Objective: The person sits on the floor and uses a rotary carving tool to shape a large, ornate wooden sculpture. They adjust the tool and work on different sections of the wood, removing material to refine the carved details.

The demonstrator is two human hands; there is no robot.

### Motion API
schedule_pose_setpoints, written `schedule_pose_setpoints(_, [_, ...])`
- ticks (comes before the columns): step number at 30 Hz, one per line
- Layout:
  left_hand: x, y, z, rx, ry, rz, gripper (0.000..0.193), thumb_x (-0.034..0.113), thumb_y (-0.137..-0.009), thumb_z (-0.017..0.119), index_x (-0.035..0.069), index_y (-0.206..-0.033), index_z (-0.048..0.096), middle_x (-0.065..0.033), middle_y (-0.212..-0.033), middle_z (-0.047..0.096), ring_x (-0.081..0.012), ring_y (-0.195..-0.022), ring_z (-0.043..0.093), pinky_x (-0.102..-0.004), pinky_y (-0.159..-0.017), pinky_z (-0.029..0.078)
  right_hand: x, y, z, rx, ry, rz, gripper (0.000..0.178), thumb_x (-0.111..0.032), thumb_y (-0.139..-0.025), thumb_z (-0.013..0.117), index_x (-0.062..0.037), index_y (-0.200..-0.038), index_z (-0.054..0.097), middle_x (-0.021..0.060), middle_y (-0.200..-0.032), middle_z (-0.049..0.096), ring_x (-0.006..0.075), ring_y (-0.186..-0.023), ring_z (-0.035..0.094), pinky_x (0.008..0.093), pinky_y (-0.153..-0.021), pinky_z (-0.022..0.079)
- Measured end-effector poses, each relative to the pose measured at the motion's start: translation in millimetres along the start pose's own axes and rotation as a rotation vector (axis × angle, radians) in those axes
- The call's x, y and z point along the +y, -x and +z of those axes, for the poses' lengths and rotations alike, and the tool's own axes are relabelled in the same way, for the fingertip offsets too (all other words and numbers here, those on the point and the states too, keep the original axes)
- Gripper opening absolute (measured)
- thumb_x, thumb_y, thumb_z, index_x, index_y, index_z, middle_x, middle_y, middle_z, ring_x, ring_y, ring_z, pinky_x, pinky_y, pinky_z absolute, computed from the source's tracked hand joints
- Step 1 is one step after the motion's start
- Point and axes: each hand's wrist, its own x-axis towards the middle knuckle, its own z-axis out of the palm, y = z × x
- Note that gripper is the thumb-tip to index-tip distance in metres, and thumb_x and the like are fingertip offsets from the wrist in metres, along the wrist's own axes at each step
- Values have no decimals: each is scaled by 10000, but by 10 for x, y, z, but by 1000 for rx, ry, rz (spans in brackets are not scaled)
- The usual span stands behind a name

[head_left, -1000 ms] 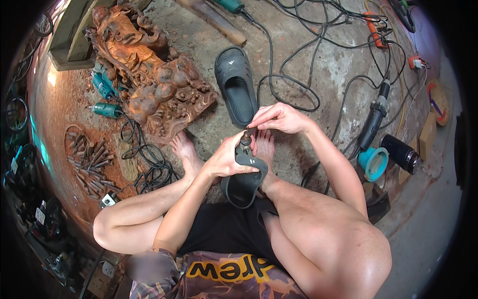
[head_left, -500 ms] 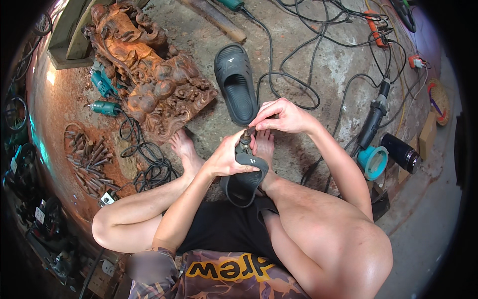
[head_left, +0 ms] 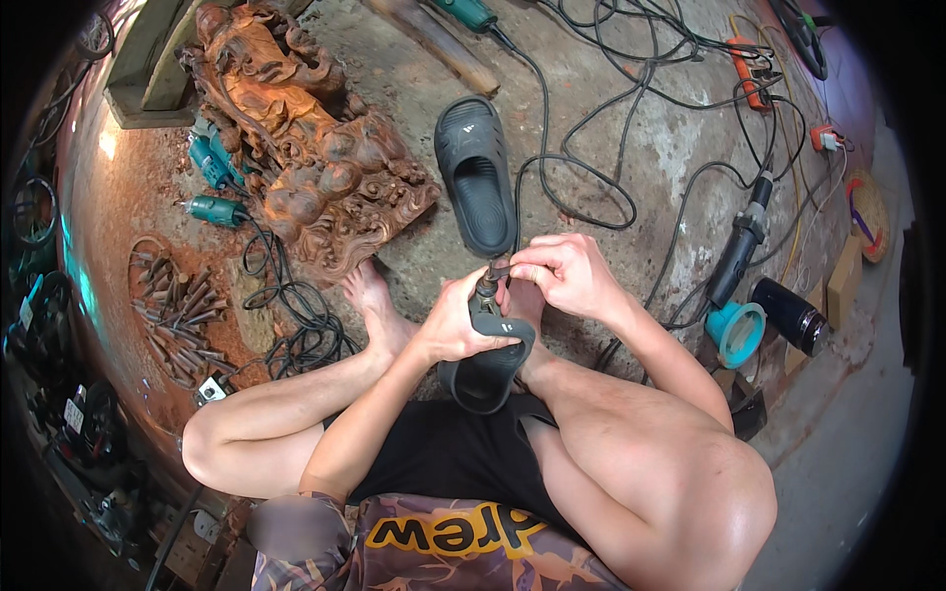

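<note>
Dark grey and small, one rotary tool (head_left: 487, 300) sits in my left hand (head_left: 455, 323), fingers wrapped tight around its body, just above my crossed legs. My right hand (head_left: 559, 276) pinches the tool's tip between thumb and fingertips. One black slipper (head_left: 477, 187) lies on the floor (head_left: 631, 138) just beyond. One carved wood block (head_left: 305, 167) stands further left, with two teal power tools (head_left: 212, 163) beside it and one bunch of chisels (head_left: 177, 310) nearer me.
</note>
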Motion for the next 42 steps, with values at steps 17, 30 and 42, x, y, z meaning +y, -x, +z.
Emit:
schedule_pose_setpoints(17, [-28, 23, 34, -18, 40, 4, 565, 253, -595, 962, 68, -977, 589, -46, -856, 675, -183, -817, 672, -348, -786, 545, 381, -317, -124, -292, -140, -141, 226, -195, -947, 745, -67, -1124, 803, 106, -883, 728, 257, -825, 679, 380, -737, 522])
schedule_pose_setpoints(30, [61, -146, 142, 110, -39, -131, 724, 330, -605, 962, -22, -1135, 616, -115, -940, 735, -289, -889, 732, -401, -844, 565, -1146, 101, -861, -456, 972, -274, 431, -10, -844, 593, 149, -1245, 584, 174, -821, 658, 309, -748, 710, 411, -634, 581])
schedule_pose_setpoints(42, [-29, -132, 248, 179, -108, -155, 665, 373, -594, 905, -5, -1074, 642, -218, -986, 748, -404, -968, 730, -475, -878, 573, -1060, 91, -218, -352, 901, -16, 113, -69, -946, 585, 28, -887, 581, 240, -674, 662, 432, -611, 683, 505, -546, 536])
